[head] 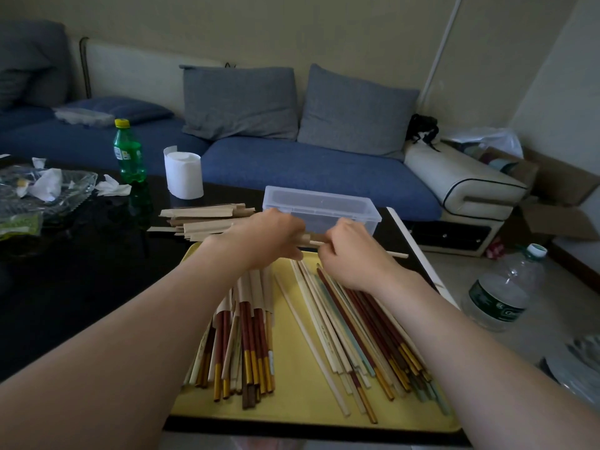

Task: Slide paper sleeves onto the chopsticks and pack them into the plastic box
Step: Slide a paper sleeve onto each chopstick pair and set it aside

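1. Left hand (pixel 269 237): knuckles up, fingers curled round one paper sleeve (pixel 306 238), whose open end points toward the other hand.
2. Right hand (pixel 352 254): fingers bunched in a pinch on a pale chopstick (pixel 398 254). Its free end sticks out to the right of this hand. The two hands nearly meet.
3. Join of sleeve and stick: between the two sets of fingertips. The fingers hide it, so we cannot tell how far the stick sits inside, though its tip seems to be at the sleeve's mouth.
4. Plastic box (pixel 373 219): clear and open-topped, just beyond both hands on the black table (pixel 81 271).
5. Loose sleeves (pixel 204 219): a flat heap beyond and to the left of the left hand.
6. Sleeved chopsticks (pixel 253 323): a bundle under the left wrist on the yellow tray (pixel 292 409), with the handle ends toward us.
7. Bare chopsticks (pixel 357 323): a fanned pile under the right wrist on the same tray.
8. Green bottle (pixel 128 151) and paper roll (pixel 183 173): well beyond the left hand, to its left.
9. Water bottle (pixel 506 287): on the floor, well to the right of the right hand.
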Available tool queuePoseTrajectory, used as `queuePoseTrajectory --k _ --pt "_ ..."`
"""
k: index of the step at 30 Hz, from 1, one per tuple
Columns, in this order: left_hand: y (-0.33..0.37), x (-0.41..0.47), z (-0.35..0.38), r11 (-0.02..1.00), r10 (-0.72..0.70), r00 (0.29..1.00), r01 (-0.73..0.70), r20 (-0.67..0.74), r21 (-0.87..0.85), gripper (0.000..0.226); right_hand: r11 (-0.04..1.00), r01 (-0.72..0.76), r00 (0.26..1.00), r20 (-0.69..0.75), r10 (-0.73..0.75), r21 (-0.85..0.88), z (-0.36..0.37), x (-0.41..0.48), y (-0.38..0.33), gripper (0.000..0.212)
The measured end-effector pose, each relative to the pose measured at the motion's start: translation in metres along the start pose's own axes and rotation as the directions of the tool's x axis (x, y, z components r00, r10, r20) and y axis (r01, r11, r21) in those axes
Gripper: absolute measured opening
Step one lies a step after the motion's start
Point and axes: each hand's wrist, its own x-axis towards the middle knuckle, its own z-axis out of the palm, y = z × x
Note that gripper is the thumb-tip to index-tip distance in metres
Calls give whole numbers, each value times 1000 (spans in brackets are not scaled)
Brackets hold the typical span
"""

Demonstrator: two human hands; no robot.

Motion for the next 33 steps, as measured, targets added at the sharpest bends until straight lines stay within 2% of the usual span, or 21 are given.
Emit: queuePoseTrajectory --k 1,2,4,6,10,14,18,25,27,29,31,33 --pt "0 0 -1 999 16 1000 -17 -25 -40 23 1000 24 999 27 -24 7 2 1 0 18" --pt "0 -1 -2 998 30 999 -31 -34 -57 20 998 55 998 41 -57 37 2 1 0 18" --pt "0 -2 -1 998 30 1000 -31 -5 -58 20 991 95 995 13 -96 94 1 -1 0 54" --pt "-1 -2 1 996 19 1000 -19 7 -83 23 987 91 996 -38 -86 134 -1 -2 2 68" --pt "-4 -2 3 992 1 1000 0 9 -126 22 995 22 995 -96 -12 101 -4 0 12 59" --pt "-5 -4 2 988 -2 1000 3 12 -157 12 998 -67 988 -139 65 -9 -4 -1 19 45" --pt "0 -4 2 990 -14 999 21 51 -142 17 996 -76 991 -107 80 42 -4 -2 18 37" --pt "11 -3 -2 997 14 996 -8 84 -81 13 993 13 999 -34 -9 115 4 -3 1 53" --pt "9 -2 0 1000 3 1000 -3 24 -6 16 990 -7 1000 -24 11 144 5 -2 -2 57" --pt "6 -1 3 996 -29 993 38 -115 76 40 981 -49 998 -20 54 187 4 -1 -4 59" --pt "2 1 5 991 -58 954 90 -294 97 66 962 -114 993 -11 120 249 4 1 -4 60" --pt "0 0 4 989 -125 888 147 -442 14 81 930 -183 982 8 191 320 4 5 -4 58"
